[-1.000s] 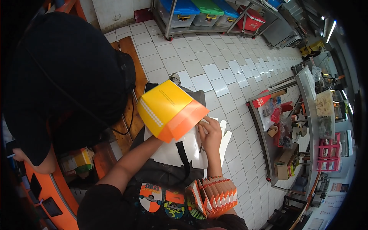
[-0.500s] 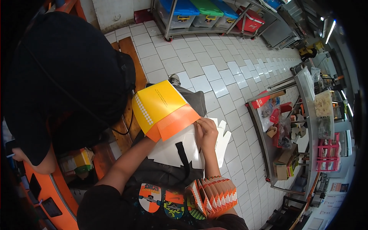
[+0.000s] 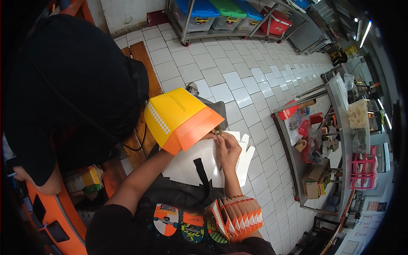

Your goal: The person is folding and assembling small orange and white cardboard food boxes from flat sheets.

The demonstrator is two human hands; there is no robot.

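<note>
A partly folded yellow and orange paper carton (image 3: 180,114) is held up above my lap, tilted, its orange flap toward me. My left hand (image 3: 209,136) reaches under it and holds it; most of that hand is hidden, with only a little skin showing past the flap. My right hand (image 3: 228,149) is closed in a pinch at the carton's right corner, on something small and dark that I cannot make out. Flat white card blanks (image 3: 191,159) lie on my lap beneath, with a black strap (image 3: 201,171) across them. Several orange and white folded paper sleeves (image 3: 238,216) sit around my right forearm.
Close on my left, a person in black (image 3: 80,85) sits by a wooden bench (image 3: 146,68). Phones lie on an orange surface (image 3: 70,242) at lower left. A metal trolley (image 3: 297,170) with packages stands right; a rack holds lidded bins (image 3: 199,23) at the back.
The carton has tilted, its orange flap lifting and swinging right. My right hand has drawn slightly down from its corner, showing a little of my left hand beneath.
</note>
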